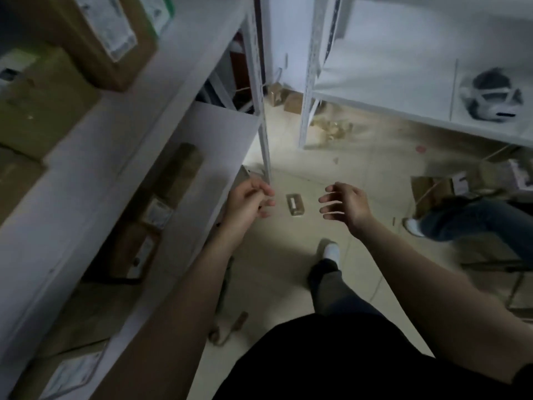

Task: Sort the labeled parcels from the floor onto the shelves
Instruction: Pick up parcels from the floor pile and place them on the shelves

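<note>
1. Your left hand (249, 202) is stretched forward and low, just beside the corner post (265, 157) of the left shelving (178, 67). Its fingers are loosely curled and grip nothing.
2. Your right hand (346, 204) is held out at the same level, palm turned inward. The fingers are spread and slightly bent, and it is empty too.
3. The small parcel (294, 204) lies flat on the floor (360, 168) with a white label on its upper face. It shows in the gap between your two hands, and neither hand touches it.
4. Your own foot in a white shoe (330, 251) stands on the tiles short of the parcel. To the right is a second person's leg in jeans (473, 220), with opened cartons (432, 189) on the floor behind it.
5. More brown boxes (284, 98) sit far off by the wall, between the two shelf units.
6. The right shelving (403, 82) carries one dark and white headset (490, 95).
7. Count: two hands, one small parcel between them, and two shelf units.
8. At least five labelled or brown shelved boxes (95, 39) show on the left tiers (blur prevents a firmer tally).
</note>
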Demonstrator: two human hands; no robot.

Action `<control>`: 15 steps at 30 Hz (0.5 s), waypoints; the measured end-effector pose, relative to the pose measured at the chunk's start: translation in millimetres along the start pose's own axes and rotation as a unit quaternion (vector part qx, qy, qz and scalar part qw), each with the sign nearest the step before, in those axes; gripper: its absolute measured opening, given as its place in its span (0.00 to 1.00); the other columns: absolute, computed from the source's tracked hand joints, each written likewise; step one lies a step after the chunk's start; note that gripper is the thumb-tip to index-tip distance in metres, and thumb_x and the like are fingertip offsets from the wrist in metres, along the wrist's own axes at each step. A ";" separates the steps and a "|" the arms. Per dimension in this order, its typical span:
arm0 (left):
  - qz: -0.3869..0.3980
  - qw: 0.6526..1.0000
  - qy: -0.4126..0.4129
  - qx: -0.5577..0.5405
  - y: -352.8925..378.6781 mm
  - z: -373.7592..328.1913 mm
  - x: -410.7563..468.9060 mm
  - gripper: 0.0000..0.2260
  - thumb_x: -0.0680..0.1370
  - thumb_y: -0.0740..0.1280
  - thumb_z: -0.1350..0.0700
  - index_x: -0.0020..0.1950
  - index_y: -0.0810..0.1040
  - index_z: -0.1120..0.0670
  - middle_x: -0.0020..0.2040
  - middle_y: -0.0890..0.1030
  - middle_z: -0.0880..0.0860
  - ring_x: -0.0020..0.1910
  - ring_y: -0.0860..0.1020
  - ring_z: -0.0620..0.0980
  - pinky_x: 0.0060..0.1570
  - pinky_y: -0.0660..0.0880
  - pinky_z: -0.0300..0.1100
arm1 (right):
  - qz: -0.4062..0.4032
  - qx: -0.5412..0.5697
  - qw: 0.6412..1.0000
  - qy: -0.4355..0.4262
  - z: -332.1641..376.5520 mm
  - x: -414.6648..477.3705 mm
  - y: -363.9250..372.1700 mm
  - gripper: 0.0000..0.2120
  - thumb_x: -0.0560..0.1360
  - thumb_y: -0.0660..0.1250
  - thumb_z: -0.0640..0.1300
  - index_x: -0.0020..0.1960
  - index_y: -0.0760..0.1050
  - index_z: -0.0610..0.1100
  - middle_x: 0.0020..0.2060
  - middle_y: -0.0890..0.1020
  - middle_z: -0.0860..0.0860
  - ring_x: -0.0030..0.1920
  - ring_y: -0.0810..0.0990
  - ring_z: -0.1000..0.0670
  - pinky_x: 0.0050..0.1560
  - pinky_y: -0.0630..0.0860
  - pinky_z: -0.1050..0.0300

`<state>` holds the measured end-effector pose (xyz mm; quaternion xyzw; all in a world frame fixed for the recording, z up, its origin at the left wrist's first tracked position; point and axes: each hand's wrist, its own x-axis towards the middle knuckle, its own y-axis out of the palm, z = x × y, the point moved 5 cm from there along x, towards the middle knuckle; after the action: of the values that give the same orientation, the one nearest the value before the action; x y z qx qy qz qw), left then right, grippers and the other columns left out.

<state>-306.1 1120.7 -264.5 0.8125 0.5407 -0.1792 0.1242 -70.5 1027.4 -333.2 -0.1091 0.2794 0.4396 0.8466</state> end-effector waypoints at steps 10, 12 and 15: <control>-0.078 0.961 -0.245 -0.096 128.5 99.7 247.3 0.12 0.79 0.62 0.65 0.42 0.78 0.51 0.41 0.83 0.49 0.38 0.84 0.50 0.32 0.80 0.43 | -0.012 -0.024 0.980 0.197 -23.4 243.4 -95.3 0.15 0.84 0.61 0.48 0.58 0.80 0.39 0.48 0.88 0.40 0.42 0.87 0.39 0.46 0.84 0.44; -0.110 0.947 -0.280 -0.116 136.5 128.7 290.6 0.11 0.79 0.62 0.64 0.43 0.78 0.50 0.41 0.84 0.49 0.38 0.84 0.50 0.34 0.81 0.44 | -0.036 -0.018 0.975 0.217 -35.9 292.1 -108.8 0.12 0.83 0.62 0.45 0.59 0.80 0.39 0.45 0.88 0.40 0.41 0.87 0.38 0.48 0.84 0.42; -0.140 0.928 -0.329 -0.109 142.9 182.3 366.7 0.10 0.79 0.61 0.64 0.44 0.77 0.50 0.43 0.83 0.51 0.41 0.83 0.52 0.37 0.79 0.45 | -0.055 -0.001 0.969 0.243 -75.7 368.5 -119.4 0.10 0.83 0.62 0.42 0.58 0.80 0.39 0.45 0.87 0.40 0.41 0.86 0.38 0.47 0.84 0.42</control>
<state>-74.0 1299.4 -584.4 0.6056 0.5938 -0.3922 0.3562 165.7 1176.2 -612.2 -0.2282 0.4697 0.3527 0.7765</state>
